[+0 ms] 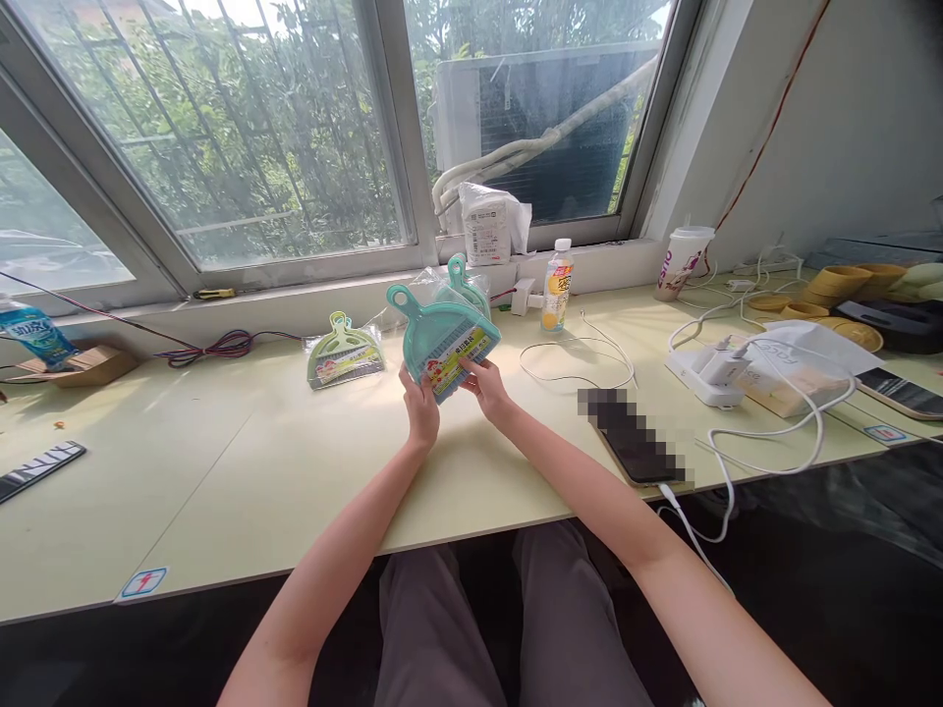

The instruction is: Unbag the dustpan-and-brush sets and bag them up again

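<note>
Above the middle of the table I hold a teal dustpan and brush set [427,334], tilted, with a printed yellow label across its front. My left hand [420,405] grips its lower left edge, and my right hand [483,385] pinches the lower right part by the label. Just left of it, a green dustpan and brush set [346,355] with a similar label lies in clear wrapping on the table. Behind the held set, partly hidden by it, another teal dustpan set [458,275] leans near the window sill.
A drink bottle [558,287], a paper cup [682,263] and a white wrapped package [487,228] stand along the back. To my right lie a phone [634,437], a power strip [703,378] and loose white cables. A blue-labelled bottle [35,332] rests at far left.
</note>
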The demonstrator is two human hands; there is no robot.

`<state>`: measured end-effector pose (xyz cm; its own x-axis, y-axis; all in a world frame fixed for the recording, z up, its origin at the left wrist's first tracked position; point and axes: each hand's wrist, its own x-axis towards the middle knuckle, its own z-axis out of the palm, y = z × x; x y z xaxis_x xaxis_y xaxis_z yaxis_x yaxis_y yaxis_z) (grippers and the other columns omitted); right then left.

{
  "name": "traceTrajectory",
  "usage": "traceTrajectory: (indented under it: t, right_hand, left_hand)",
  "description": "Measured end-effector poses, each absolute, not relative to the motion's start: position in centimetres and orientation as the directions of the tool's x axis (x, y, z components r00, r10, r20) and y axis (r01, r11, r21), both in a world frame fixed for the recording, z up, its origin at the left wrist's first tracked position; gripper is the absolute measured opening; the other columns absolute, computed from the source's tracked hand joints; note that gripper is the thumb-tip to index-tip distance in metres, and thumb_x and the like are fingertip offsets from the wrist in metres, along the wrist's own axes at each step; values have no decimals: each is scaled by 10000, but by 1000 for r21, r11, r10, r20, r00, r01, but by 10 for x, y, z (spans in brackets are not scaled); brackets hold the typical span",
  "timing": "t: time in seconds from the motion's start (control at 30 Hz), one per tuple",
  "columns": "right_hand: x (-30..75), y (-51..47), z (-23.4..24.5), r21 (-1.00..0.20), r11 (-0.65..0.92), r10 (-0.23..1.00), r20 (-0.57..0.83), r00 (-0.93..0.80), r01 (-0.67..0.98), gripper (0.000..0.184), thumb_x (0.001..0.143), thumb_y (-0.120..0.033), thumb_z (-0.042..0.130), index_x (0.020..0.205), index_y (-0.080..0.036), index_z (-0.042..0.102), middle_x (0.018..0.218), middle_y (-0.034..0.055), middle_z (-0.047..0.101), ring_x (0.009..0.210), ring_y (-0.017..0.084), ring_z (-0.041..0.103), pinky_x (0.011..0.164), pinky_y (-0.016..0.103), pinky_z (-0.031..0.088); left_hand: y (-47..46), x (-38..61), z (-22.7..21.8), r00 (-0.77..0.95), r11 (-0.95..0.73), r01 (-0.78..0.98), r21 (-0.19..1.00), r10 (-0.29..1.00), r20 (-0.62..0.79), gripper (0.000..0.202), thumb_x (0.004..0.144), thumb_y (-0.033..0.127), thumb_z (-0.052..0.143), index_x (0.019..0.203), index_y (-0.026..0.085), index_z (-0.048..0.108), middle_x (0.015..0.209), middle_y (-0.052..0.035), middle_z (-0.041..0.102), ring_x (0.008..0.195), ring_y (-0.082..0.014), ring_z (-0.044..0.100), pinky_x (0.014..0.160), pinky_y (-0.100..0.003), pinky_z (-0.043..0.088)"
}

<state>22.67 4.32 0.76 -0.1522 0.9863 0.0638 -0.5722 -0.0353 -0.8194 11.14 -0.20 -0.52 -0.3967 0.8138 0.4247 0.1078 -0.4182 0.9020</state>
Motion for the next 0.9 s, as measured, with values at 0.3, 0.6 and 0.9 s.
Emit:
traceTrajectory:
  t: [0.3,0.6,0.9]
  right_hand:
    - [252,66,13,-768,-38,998,-67,21,-639,188,732,-295,713,847,-201,597,817,4,690,752,147,660,745,289,595]
    - [251,66,9,-781,-22,998,19,-59,-625,282,736,-397,730,909,-205,619,880,21,711,853,176,680,786,300,593]
    - [240,54,12,-773,39,975,168,-145,-633,234,653,-204,792,838,-172,652,971,59,731,995,229,668,907,384,569]
  left_hand:
    - [-6,112,-7,-304,-455,150,878,823,479,626,903,522,474,1442,267,283,1183,-95,638,972,-235,661,784,-390,580]
    - [-7,108,-3,-338,-458,177,871,803,491,604,906,500,477,1432,258,305,1171,-95,638,1029,-248,639,833,-387,553]
    - [-8,107,3,-291,-463,78,883,837,464,749,841,510,577,1452,274,215,1287,-110,581,1000,-252,662,748,-375,585]
